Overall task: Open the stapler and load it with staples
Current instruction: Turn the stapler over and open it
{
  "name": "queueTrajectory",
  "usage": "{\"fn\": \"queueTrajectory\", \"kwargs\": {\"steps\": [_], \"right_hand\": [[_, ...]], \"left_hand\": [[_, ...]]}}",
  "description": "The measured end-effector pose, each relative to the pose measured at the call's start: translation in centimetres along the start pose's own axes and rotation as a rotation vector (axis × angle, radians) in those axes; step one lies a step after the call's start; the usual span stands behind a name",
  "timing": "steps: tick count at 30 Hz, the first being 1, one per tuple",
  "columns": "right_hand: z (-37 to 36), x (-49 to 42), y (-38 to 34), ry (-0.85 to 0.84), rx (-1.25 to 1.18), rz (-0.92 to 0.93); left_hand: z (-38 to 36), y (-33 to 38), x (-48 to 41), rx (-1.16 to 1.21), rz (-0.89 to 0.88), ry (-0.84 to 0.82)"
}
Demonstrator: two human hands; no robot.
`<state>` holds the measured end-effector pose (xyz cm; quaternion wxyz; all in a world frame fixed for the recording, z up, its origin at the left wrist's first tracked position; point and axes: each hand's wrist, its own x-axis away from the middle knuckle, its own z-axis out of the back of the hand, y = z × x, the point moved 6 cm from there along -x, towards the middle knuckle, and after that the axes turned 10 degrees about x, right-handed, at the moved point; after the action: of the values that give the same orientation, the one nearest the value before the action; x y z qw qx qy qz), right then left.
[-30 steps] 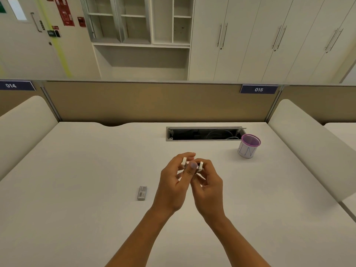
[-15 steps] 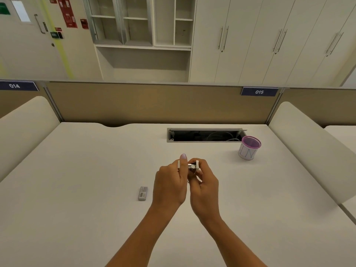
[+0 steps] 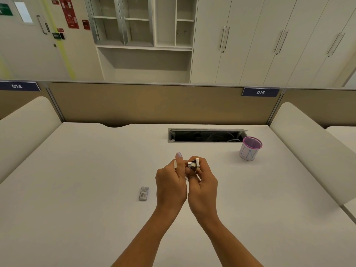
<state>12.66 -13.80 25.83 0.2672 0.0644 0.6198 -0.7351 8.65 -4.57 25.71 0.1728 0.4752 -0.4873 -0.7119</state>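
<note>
Two hands meet just below the middle of the frame, raised over the white table (image 3: pixel 77 170), and both close on a small white stapler (image 3: pixel 193 164). The left hand (image 3: pixel 171 186) curls round a white part at its left side, thumb standing straight up beside it. The right hand (image 3: pixel 203 187) pinches the other white part, where a dark gap and a bright metal piece show between the two halves.

Compared with a second ago, the left thumb has swung up from lying across the stapler to pointing upward, and the white halves now stand apart with metal exposed between them. That suggests the stapler is coming open, so the opening step looks well under way; whether the staple channel is fully free is too small to tell. Loading has not begun, by the look of it: the small grey staple box (image 3: pixel 143 193) lies flat on the table, left of the hands and untouched.

Readable writing is sparse. Blue plaques on the partition read "014" at the left edge and "015" at the upper right. The purple-rimmed cup (image 3: pixel 249 150), right of centre, bears blue scribbled marks I cannot read. Print on the box, and the red and green notices at upper left, are illegible.
</note>
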Motion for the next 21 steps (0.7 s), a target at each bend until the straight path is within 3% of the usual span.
{"fn": "queueTrajectory", "kwargs": {"steps": [21], "right_hand": [[0.2,0.3,-1.2,0.101,-0.097,0.031]], "left_hand": [[0.2,2.6,-0.1,0.12,-0.038,0.06]]}}
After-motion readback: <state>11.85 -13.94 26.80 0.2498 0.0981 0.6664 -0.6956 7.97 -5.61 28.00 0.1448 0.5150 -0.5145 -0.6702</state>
